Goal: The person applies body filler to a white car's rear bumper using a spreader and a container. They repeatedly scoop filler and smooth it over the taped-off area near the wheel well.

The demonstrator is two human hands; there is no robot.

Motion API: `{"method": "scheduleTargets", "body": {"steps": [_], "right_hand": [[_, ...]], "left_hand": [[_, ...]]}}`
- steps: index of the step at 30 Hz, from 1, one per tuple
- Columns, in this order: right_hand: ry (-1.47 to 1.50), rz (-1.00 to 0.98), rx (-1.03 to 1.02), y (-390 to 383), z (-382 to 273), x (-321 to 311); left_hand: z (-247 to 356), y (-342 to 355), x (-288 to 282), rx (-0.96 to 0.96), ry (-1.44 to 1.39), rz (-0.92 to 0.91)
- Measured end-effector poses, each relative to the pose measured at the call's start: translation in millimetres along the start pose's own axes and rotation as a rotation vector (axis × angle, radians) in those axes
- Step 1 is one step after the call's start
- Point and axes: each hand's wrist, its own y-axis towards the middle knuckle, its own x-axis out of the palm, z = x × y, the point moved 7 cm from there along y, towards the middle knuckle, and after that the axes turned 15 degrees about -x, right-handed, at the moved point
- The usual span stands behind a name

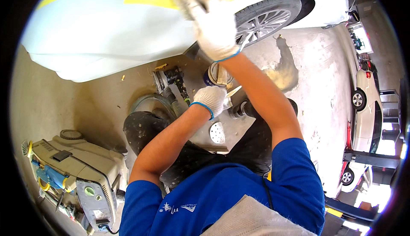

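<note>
The person wears a royal-blue short-sleeved T-shirt [226,182] with a small white print [181,208] of lettering and an emblem on its left side, a thin black cord [268,191] running down its right side, and a pale beige, woven-looking cloth [256,221] tapering to a blunt point at the near edge. Off-white knitted gloves [220,44] with bright blue wrist edging cover the left hand [209,97] and right hand [213,24]. Black trousers [143,129] show scattered pale specks and dusty smudges, most plainly over the left knee.
</note>
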Motion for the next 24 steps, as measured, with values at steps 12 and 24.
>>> {"method": "scheduleTargets", "body": {"steps": [12,24], "right_hand": [[-0.200,0.283,0.002,12,117,-47],[-0.057,0.040,0.016,-29,10,13]], "left_hand": [[8,2,8,0.038,-0.048,0.021],[3,6,17,0.028,-0.037,-0.027]]}}
